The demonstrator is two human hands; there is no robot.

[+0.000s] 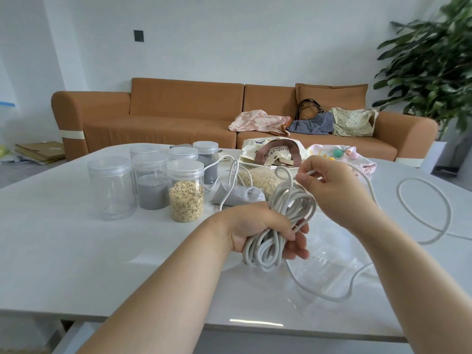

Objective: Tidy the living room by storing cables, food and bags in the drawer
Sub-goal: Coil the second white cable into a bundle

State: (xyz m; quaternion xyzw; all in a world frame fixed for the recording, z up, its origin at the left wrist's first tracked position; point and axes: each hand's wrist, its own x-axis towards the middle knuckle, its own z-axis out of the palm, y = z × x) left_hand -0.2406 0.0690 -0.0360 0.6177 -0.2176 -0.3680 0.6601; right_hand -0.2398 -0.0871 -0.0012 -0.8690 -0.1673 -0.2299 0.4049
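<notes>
The white glossy table (76,251) has its near edge running across the bottom of the frame. Its rounded far edge lies just before the orange-brown fabric sofa (178,111) in the upper middle. The broadest open room on the tabletop is at lower left.

Clear plastic screw-lid jars stand at middle left. The front left jar (111,187) looks empty, the grey-powder jar (152,185) beside it is about half full, and the oat jar (186,191) holds rolled oats. A clear bag of oats (260,178) lies behind the hands.

At centre frame the left hand (258,231) grips a coiled bundle of white cable (278,226), its fingers curled round it above the table. Just to the coil's upper right, the right hand (329,180) pinches one strand of it between thumb and forefinger. The cable's loose length (424,208) loops across the table at right.
</notes>
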